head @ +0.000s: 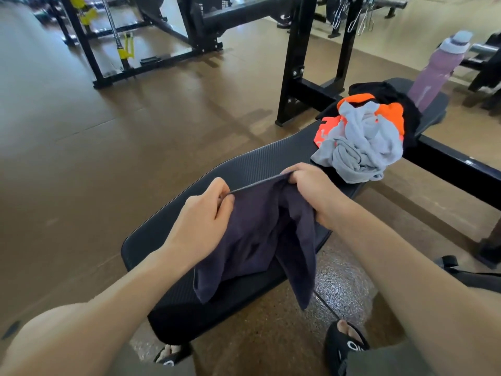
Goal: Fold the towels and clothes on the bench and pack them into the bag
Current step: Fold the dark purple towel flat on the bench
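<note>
Both hands pinch the upper hem of a dark navy towel (252,234): left hand (202,213) at 9 o'clock of the hem, right hand (311,185) at 3 o'clock, the edge taut between them. The cloth hangs over the black padded tabletop (162,232). At 1 o'clock lies a crumpled grey and orange garment (363,142), touching black clothing (390,96) beyond it. A lilac bottle (436,69) stands farther on, blurred. White marks on the black sandals (347,346) are cut off and unreadable.

Black padded bench (252,164), crumpled grey-and-orange clothes (360,137), black garment (390,95), lilac bottle (433,71) upright
</note>
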`<state>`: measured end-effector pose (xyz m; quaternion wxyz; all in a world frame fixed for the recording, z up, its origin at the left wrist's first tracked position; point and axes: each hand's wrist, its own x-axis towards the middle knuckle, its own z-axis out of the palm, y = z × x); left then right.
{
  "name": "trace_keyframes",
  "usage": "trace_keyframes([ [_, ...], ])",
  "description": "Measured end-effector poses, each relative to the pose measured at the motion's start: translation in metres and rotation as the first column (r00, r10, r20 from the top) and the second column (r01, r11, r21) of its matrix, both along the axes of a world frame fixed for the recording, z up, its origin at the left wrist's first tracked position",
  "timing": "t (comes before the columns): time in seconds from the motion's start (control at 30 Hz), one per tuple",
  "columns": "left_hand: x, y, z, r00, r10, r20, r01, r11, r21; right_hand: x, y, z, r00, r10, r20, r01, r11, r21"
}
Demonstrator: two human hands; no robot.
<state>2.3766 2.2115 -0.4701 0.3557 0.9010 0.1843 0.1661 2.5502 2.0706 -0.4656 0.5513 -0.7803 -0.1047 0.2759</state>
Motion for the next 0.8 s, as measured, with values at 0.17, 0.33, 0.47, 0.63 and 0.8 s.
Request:
trace_keyframes([
  [0.17,0.024,0.002,0.006,0.999,0.012,0.036,-0.013,1.000,0.012,-0.016,-0.003,-0.009,0.962,0.271,-0.044,-0.273,0.960,-0.063],
  [0.33,0.020,-0.026,-0.002,0.991,-0.137,0.013,0.137,0.991,-0.011,-0.024,0.003,-0.011,0.920,0.306,-0.244,-0.303,0.952,0.051],
  [0.47,0.023,-0.031,-0.002,0.994,-0.110,-0.002,0.110,0.994,0.023,-0.021,0.009,-0.010,0.925,0.235,-0.297,-0.205,0.970,0.129],
  [0.63,0.026,-0.036,-0.002,0.994,-0.049,-0.094,0.064,0.986,0.156,-0.021,0.019,-0.016,0.975,0.128,-0.183,-0.122,0.991,0.045],
  [0.8,0.026,-0.039,-0.005,0.994,-0.045,-0.095,0.067,0.965,0.252,-0.027,0.019,-0.015,0.989,0.127,-0.077,-0.120,0.989,0.085],
])
